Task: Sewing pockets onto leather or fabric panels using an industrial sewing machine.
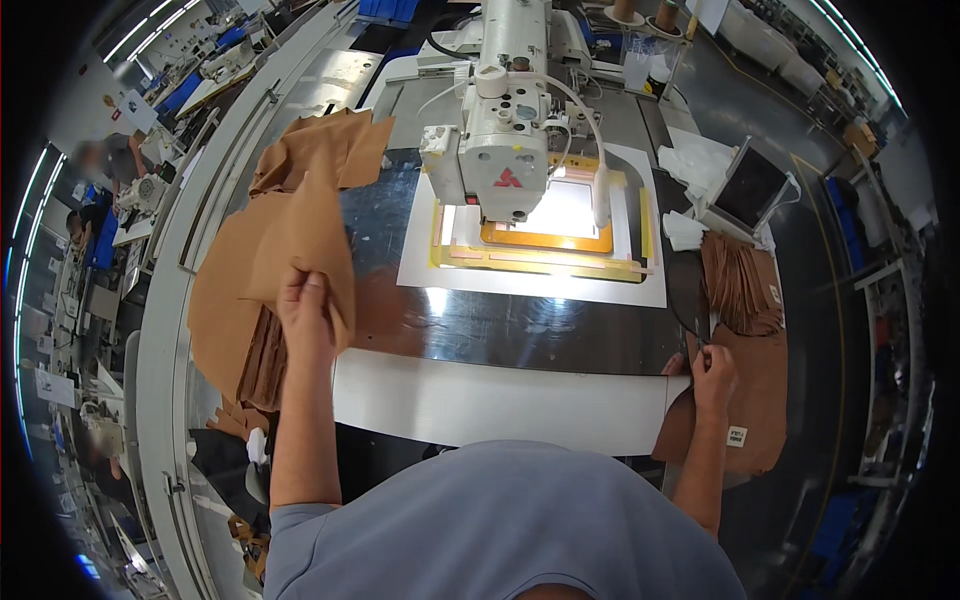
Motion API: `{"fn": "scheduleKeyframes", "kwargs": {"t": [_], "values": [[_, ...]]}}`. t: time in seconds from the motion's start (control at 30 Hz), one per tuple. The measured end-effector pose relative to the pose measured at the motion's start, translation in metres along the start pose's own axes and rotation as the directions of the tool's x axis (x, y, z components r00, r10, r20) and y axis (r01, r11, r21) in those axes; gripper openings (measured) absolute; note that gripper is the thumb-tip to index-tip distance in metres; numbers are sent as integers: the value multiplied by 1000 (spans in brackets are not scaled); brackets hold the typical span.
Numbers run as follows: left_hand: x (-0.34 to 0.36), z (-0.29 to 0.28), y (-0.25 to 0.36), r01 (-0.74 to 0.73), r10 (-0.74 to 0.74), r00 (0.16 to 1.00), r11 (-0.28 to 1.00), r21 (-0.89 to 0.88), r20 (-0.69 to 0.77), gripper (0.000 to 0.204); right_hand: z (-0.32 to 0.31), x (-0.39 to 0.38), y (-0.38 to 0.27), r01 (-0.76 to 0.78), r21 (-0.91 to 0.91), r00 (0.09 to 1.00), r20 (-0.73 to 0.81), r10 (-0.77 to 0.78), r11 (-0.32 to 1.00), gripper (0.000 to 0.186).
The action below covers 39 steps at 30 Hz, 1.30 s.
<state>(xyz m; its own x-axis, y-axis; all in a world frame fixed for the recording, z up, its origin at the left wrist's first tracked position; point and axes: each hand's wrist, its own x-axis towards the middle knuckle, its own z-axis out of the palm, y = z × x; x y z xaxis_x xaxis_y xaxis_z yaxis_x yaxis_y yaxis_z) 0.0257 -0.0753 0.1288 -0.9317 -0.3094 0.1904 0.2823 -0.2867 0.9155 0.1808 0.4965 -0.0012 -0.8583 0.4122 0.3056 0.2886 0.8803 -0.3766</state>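
Observation:
My left hand (308,305) pinches the edge of a large tan fabric piece (230,290), lifted over a stack of brown pieces (262,370) at the left of the machine bed. My right hand (712,375) is closed at the bed's right edge, by a dark thin item or cord, too small to make out, above a brown piece (745,400) with a pale label. Between my hands lies the polished steel bed (430,330). A white sewing machine head (515,150) stands over a yellow frame (540,265) on a white sheet (420,270).
More fanned brown pieces (735,280) lie at the right below a small screen (745,180) and white cloths (685,160). A white front plate (490,400) runs along my side of the bed. Other people (125,160) sit at machines at the far left. Thread cones (665,20) stand at the back.

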Motion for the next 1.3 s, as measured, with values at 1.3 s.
{"fn": "scheduleKeyframes", "kwargs": {"t": [1.3], "values": [[-37, -7, -147, 49, -517, 831, 439, 897, 207, 24, 77, 24, -169, 221, 297, 854, 401, -331, 929, 30]]}}
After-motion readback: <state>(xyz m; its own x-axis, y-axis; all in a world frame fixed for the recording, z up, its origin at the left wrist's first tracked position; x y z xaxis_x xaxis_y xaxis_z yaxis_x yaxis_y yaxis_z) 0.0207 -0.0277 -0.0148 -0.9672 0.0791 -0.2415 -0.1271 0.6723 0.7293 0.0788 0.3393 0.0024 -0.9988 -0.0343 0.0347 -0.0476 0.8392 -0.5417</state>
